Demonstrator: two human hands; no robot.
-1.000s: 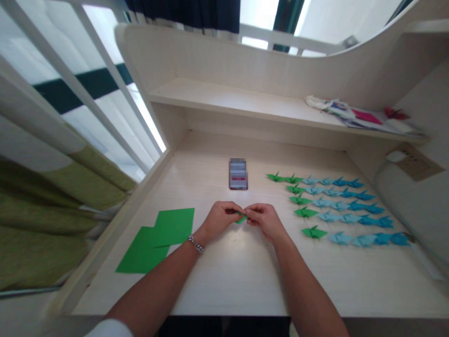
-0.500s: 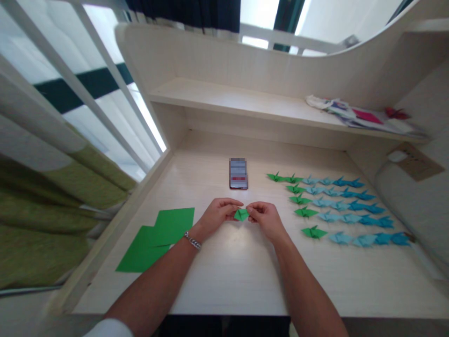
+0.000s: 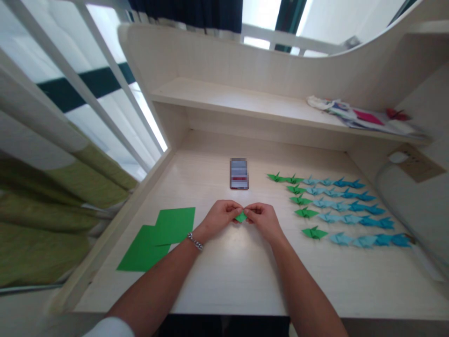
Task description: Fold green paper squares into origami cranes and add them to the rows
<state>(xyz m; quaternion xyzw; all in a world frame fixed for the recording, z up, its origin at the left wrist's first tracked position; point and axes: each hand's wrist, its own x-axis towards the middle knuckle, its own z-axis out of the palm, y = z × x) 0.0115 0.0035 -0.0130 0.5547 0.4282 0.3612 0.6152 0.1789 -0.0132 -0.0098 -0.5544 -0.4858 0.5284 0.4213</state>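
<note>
Phone (image 3: 239, 174) sits at 12 o'clock, paper cranes (image 3: 339, 206) around 3, green sheets (image 3: 175, 225) near 9, partly behind the left forearm (image 3: 157, 281). The folded green paper (image 3: 241, 217) is dead centre, pinched between left hand (image 3: 220, 217) and right hand (image 3: 264, 220).

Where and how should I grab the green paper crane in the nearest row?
Probably pinch the green crane by its raised middle, from above, near side to far: it stretches out left and right, with a pale blue crane close on the right.
</note>
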